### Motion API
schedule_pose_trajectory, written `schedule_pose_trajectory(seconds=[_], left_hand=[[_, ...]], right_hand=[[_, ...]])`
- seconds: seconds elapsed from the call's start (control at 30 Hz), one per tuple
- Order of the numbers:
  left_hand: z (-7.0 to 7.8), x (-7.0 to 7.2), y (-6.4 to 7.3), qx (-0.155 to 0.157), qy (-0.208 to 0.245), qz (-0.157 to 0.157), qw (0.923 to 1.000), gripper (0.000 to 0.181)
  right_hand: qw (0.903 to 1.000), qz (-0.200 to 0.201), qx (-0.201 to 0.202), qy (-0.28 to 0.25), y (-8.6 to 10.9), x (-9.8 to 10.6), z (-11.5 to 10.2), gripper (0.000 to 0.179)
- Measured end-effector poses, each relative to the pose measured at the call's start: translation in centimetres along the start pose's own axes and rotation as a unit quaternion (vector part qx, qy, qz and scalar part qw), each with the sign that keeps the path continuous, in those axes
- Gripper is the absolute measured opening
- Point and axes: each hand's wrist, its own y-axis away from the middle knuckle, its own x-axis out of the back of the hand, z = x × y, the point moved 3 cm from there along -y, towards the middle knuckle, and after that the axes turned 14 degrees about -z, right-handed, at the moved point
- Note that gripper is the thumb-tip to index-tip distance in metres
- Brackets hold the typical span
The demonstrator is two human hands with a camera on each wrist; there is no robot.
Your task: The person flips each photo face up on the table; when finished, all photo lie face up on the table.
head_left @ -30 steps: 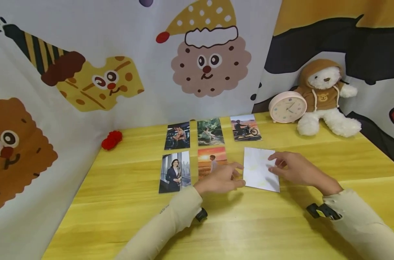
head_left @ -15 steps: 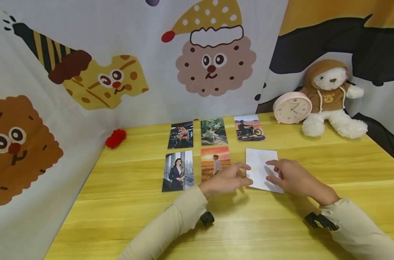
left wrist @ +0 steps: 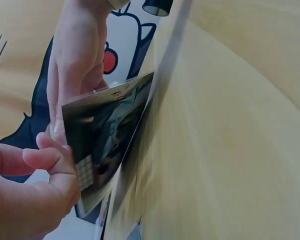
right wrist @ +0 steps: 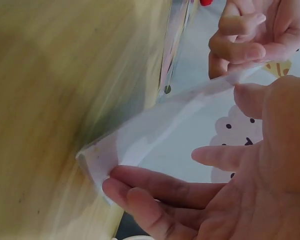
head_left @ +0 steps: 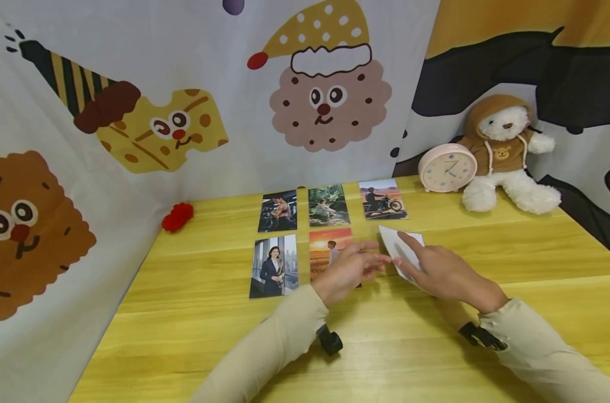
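Observation:
In the head view my right hand grips a photo card by its edges, its white back toward the head camera. The card is tilted up, its left edge off the table. Its dark picture side shows in the left wrist view. My thumb sits on one edge and my fingers on another in the right wrist view. My left hand is close beside the card's left edge, fingers loosely bent and holding nothing. It partly covers the sunset card under it.
Face-up lie a businesswoman card, a gym card, a forest card and a motorcycle card. A pink clock and a white teddy bear stand at the back right. A red flower-like object lies left.
The white-backed card lay flat before; its left side is now lifted and tilted toward my right hand. My right hand has closed on it, and my left fingers have drawn slightly up.

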Motion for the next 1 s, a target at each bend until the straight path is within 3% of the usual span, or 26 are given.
schedule_pose_trajectory(seconds=[0.1, 0.3, 0.5, 0.57, 0.6, 0.7, 0.73, 0.77, 0.83, 0.93, 1.0], left_hand=[[0.0, -0.3, -0.5, -0.006, 0.009, -0.004, 0.9999, 0.056], [0.3, -1.0, -0.7, -0.014, -0.037, -0.030, 0.9988, 0.066], [0.8, -1.2, -0.2, -0.006, -0.063, -0.016, 0.9979, 0.065], [0.9, -1.3, -0.1, -0.005, -0.075, -0.005, 0.9972, 0.064], [1.0, -1.3, -0.1, -0.006, -0.082, 0.001, 0.9966, 0.064], [1.1, -1.6, -0.2, -0.015, -0.115, 0.020, 0.9930, 0.065], [1.1, -1.7, -0.1, -0.017, -0.132, 0.028, 0.9907, 0.066], [1.1, -1.8, -0.1, -0.022, -0.147, 0.034, 0.9884, 0.067], [1.1, -1.9, 0.0, -0.031, -0.174, 0.044, 0.9833, 0.069], [1.0, -1.9, 0.0, -0.038, -0.219, 0.050, 0.9736, 0.071], [1.0, -1.8, 0.1, -0.042, -0.250, 0.047, 0.9663, 0.072]], right_hand=[[0.9994, 0.011, 0.012, -0.029, 0.0, 0.1, 0.0, 0.065], [0.9934, 0.021, 0.064, -0.093, 0.1, 0.3, -0.2, 0.053], [0.9828, 0.010, 0.073, -0.170, 0.6, 0.6, -0.2, 0.052], [0.9662, -0.006, 0.073, -0.247, 0.6, 0.6, -0.1, 0.053], [0.9536, -0.017, 0.074, -0.292, 0.6, 0.6, 0.0, 0.055], [0.9007, -0.043, 0.075, -0.426, 0.6, 0.7, 0.3, 0.062], [0.8876, -0.048, 0.072, -0.452, 0.5, 0.7, 0.3, 0.062], [0.8829, -0.050, 0.073, -0.461, 0.6, 0.7, 0.4, 0.062], [0.8867, -0.043, 0.075, -0.454, 0.6, 0.8, 0.5, 0.059], [0.9013, -0.027, 0.075, -0.426, 0.8, 0.8, 0.7, 0.060], [0.9003, -0.014, 0.086, -0.426, 0.8, 0.8, 0.7, 0.066]])
